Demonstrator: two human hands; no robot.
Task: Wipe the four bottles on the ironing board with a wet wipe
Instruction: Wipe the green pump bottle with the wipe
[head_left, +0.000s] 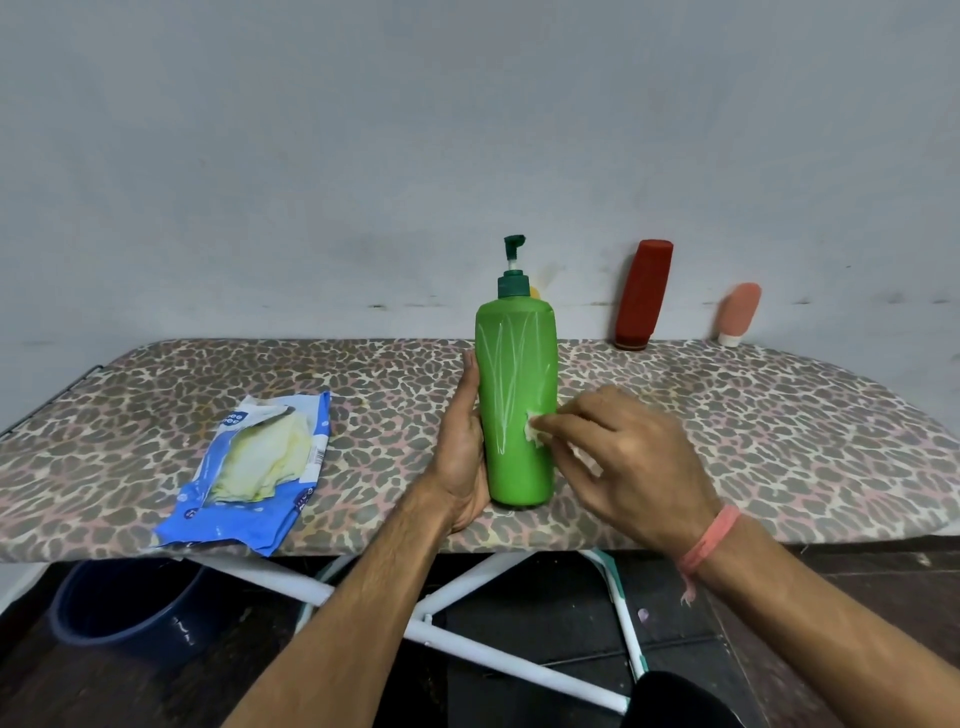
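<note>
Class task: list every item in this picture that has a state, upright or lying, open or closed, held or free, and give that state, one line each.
green pump bottle: upright, steadied
left hand: open, flat against bottle's side
right hand: pinches wipe
wet wipe: pressed on bottle
wipes packet: torn open, lying flat
red bottle: cap-down, leaning on wall
pink bottle: cap-down, leaning on wall

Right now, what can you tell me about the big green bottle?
The green bottle looks like smooth plastic with thin white leaf lines and a dark green pump on top. It stands upright near the ironing board's front edge. The left hand steadies its side, while the right hand presses a wet wipe against it.
</note>
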